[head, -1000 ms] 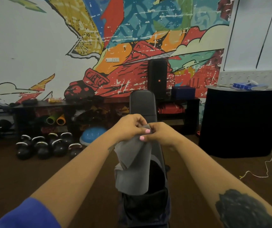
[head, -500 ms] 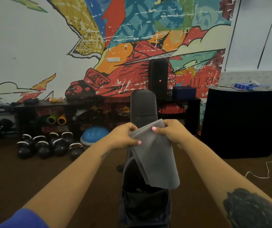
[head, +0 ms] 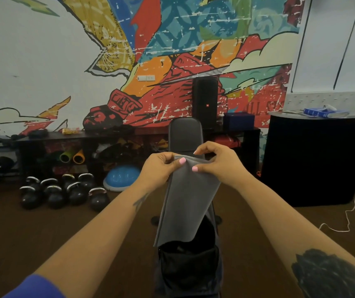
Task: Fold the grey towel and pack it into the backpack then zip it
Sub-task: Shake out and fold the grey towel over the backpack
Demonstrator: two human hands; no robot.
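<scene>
The grey towel (head: pixel 188 203), spread wider half a second before, had been doubled narrower; both the left hand (head: pixel 158 168) and right hand (head: pixel 219 163) were pinched on its top edge above the open backpack (head: pixel 188 267).

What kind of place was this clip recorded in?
Most likely a gym or fitness studio: kettlebells sit on the floor by the wall, a blue balance dome lies beside them, and a padded workout bench stands ahead.

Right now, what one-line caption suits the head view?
Both hands, left and right, pinch a grey towel by its top edge above an open backpack.
</scene>
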